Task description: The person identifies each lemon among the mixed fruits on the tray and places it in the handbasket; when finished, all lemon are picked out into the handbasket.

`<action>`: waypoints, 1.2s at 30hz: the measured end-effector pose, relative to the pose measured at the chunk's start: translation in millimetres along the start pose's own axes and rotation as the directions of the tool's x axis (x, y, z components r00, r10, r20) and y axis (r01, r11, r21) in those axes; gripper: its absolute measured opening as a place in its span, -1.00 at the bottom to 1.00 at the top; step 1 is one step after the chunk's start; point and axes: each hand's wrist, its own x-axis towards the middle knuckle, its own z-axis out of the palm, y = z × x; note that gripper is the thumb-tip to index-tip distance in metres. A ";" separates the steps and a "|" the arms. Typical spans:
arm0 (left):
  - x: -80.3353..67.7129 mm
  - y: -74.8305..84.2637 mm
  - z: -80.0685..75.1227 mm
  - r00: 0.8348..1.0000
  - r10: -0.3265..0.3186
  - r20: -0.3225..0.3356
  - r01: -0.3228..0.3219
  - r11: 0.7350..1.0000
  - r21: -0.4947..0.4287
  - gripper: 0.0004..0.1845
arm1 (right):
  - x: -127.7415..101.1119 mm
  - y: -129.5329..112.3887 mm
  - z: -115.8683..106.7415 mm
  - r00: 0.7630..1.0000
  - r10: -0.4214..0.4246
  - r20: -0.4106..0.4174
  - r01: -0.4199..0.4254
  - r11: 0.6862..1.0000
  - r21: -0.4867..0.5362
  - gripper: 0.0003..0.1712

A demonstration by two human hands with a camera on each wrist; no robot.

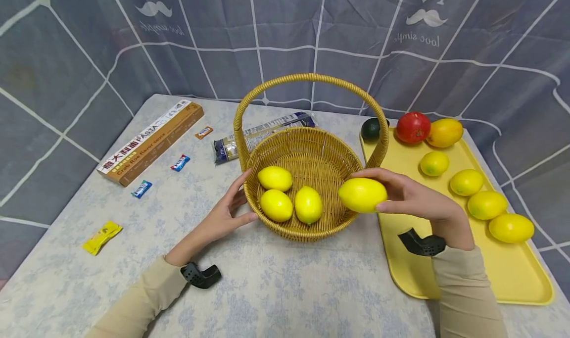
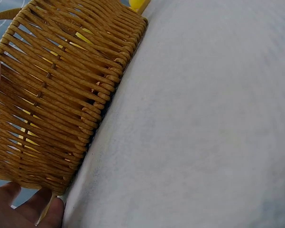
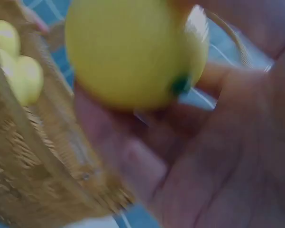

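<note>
A woven wicker basket (image 1: pixel 311 152) with a tall handle stands mid-table and holds three lemons (image 1: pixel 291 199). My right hand (image 1: pixel 411 194) grips a fourth lemon (image 1: pixel 362 195) over the basket's right rim; in the right wrist view that lemon (image 3: pixel 133 52) fills the frame, blurred, with the basket wall (image 3: pixel 33 156) beside it. My left hand (image 1: pixel 224 212) rests with straight fingers against the basket's left outer wall (image 2: pixel 52 99); its fingertips (image 2: pixel 19 209) show at the frame's lower left edge.
A yellow tray (image 1: pixel 512 273) at the right holds several lemons (image 1: pixel 485 204), a red fruit (image 1: pixel 413 127), an orange one (image 1: pixel 445 132) and a dark one (image 1: pixel 370 129). A pasta box (image 1: pixel 151 141), a packet (image 1: pixel 262 135) and wrapped sweets (image 1: pixel 101 236) lie on the left.
</note>
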 end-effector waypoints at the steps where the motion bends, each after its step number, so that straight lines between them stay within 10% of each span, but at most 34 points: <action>1: 0.0 0.0 0.4 1.000 0.000 0.001 0.000 1.000 -0.002 -0.08 | 8.0 1.2 4.5 0.999 0.032 0.003 -0.032 0.999 -0.025 -0.34; 14: -0.5 2.7 1.1 1.000 -0.017 0.000 0.017 1.000 0.000 -0.08 | 46.3 10.3 15.6 0.980 0.166 0.113 -0.116 0.928 -0.355 -0.39; 27: -0.9 2.1 -0.1 1.000 -0.004 -0.002 0.004 1.000 0.002 -0.08 | 80.6 21.6 21.3 0.952 0.145 0.271 -0.043 0.935 -0.351 -0.51; 36: -1.1 2.4 0.6 1.000 -0.018 -0.007 0.018 1.000 0.001 -0.07 | 76.5 21.7 27.1 0.986 0.134 0.100 -0.074 0.886 -0.457 -0.53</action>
